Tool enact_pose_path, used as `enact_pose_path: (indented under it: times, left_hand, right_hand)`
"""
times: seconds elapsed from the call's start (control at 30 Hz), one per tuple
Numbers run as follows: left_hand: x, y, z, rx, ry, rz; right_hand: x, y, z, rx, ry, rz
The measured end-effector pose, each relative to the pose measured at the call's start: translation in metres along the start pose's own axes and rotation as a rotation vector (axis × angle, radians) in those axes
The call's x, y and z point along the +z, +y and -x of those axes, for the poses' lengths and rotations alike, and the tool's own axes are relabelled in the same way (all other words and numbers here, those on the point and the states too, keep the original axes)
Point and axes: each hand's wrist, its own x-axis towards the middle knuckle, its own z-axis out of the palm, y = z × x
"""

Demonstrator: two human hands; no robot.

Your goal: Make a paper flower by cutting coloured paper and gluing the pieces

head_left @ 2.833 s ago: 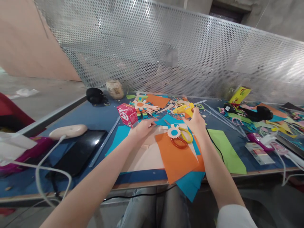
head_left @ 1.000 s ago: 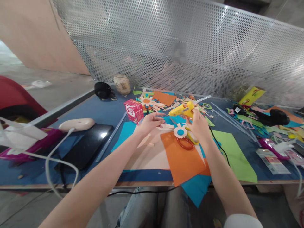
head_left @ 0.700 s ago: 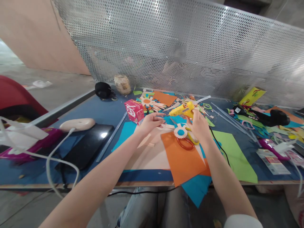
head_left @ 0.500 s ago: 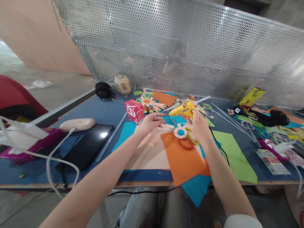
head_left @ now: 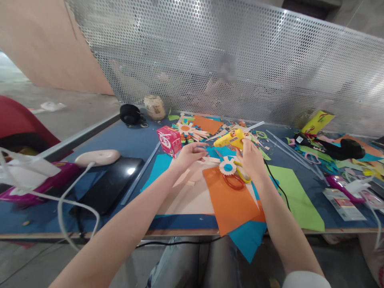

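Observation:
My right hand (head_left: 251, 156) grips a yellow hot glue gun (head_left: 230, 139) by its handle, nozzle facing left. A clear glue stick (head_left: 254, 127) pokes out of its back. Left of the nozzle, my left hand (head_left: 189, 155) is closed, thumb and fingers drawn together; whatever is between them is too small to make out. Below the hands lie a cream paper sheet (head_left: 183, 202) with paper strips and an orange sheet (head_left: 232, 200). A toothed cream paper ring with a blue centre (head_left: 228, 167) rests over red-and-yellow-handled scissors (head_left: 234, 182).
A pink box (head_left: 169, 141) stands left of my left hand. Paper scraps and a fringed paper flower (head_left: 185, 127) lie behind. A black phone (head_left: 112, 184) and white cable are at left, green paper (head_left: 295, 196) at right. A perforated metal screen (head_left: 210, 60) closes the back.
Almost nothing differs. Both hands and the glue gun hold nearly the same places, and the papers lie as before.

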Motion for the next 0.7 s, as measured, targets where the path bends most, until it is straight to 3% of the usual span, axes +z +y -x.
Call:
enact_pose_path:
  times: [0.7]
  left_hand:
    - [0.0017,0.0028,0.0022,-0.003,-0.008,-0.013]
  right_hand:
    - [-0.002,-0.002,-0.0004,-0.021,-0.036,-0.006]
